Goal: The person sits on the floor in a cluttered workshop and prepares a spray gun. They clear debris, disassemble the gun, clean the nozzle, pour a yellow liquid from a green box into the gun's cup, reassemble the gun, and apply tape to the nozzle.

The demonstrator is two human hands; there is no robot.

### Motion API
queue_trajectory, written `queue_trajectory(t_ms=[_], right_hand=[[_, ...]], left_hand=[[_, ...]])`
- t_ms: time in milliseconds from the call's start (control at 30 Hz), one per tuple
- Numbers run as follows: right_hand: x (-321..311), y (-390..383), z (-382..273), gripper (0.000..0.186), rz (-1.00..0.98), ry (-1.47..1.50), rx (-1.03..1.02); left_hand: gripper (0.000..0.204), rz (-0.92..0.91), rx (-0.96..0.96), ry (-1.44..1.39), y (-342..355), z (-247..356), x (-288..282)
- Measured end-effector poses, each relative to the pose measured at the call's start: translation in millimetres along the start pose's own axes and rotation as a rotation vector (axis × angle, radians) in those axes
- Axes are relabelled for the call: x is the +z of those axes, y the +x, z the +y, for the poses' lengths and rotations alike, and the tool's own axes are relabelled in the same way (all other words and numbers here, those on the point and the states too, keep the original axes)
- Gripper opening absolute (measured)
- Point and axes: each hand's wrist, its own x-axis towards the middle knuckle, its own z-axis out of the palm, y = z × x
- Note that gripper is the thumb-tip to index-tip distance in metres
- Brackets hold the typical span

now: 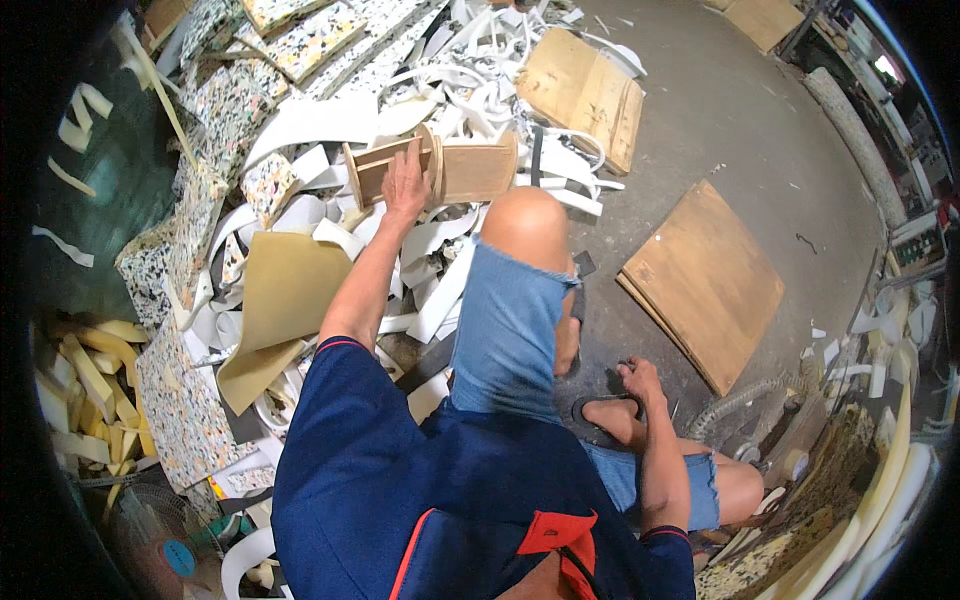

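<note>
My left hand [405, 182] reaches up and lies on a small wooden piece with upright panels [475, 165], its fingers stretched over the near part. The piece rests among white foam offcuts [440, 300] just beyond my raised knee. My right hand [637, 375] is low beside my sandalled foot [615, 415], fingers curled around a small dark object [627, 368] that is too small to name. A square wooden board [700, 285] lies on the floor to the right of it.
Speckled foam slabs [180, 400] and a tan sheet [270, 310] are piled left, with yellow foam [90, 390] beyond. Another board [585, 95] lies farther ahead on the grey floor [760, 140]. A corrugated hose [740, 405], long foam strips [900, 470] and a long roll [850, 140] line the right.
</note>
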Motion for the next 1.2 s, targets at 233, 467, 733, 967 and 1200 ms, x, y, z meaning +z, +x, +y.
queue_trajectory(t_ms=[233, 467, 733, 967, 1200], right_hand=[[14, 3, 25, 0.043, 0.063, 0.038, 0.048], [15, 7, 46, 0.049, -0.045, 0.072, 0.168], [-22, 47, -7, 0.047, 0.092, 0.168, 0.072], [-5, 75, -39, 0.046, 0.006, 0.133, -0.039], [19, 67, -17, 0.042, -0.015, 0.175, -0.049]], left_hand=[[0.043, -0.110, 0.153, 0.326, 41, -23, -13], [0.059, -0.504, 0.032, 0.392, 91, -44, -16], [0.058, -0.304, 0.028, 0.214, 48, -39, -30], [0.066, -0.255, 0.029, 0.258, 24, -51, -47], [0.060, -0.353, -0.358, 0.049, 40, -39, -88]])
